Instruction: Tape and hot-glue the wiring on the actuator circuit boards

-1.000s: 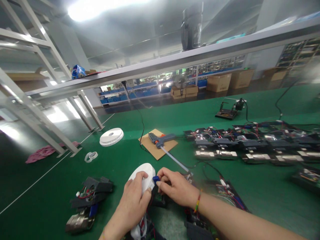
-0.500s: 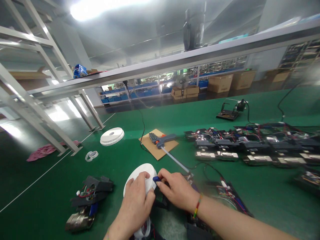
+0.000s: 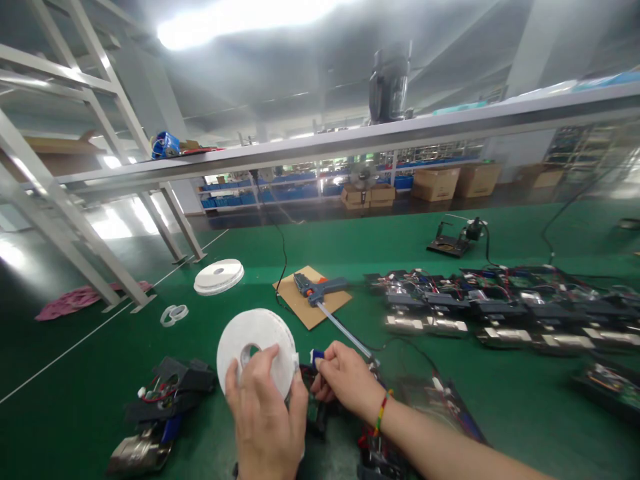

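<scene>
A smooth green surface is spread across the lower half of the view, and a long row of dark plastic assemblies with shiny metal cylinders is laid out along its right side. Near the front middle, a thick white roll, disc-shaped with a round central hole, is held tilted up, its flat matte face turned toward the viewer and its narrow edge showing at the right; being round, no long axis is shown by its face. The roll is gripped by the half-open left hand, fingers spread and bent over the face, thumb at the right edge. Just beside it, a small blue block is pinched between thumb and finger of the nearly closed right hand. The block's white-edged end is pointed left, toward the roll; its long axis is obscured by the fingers.
</scene>
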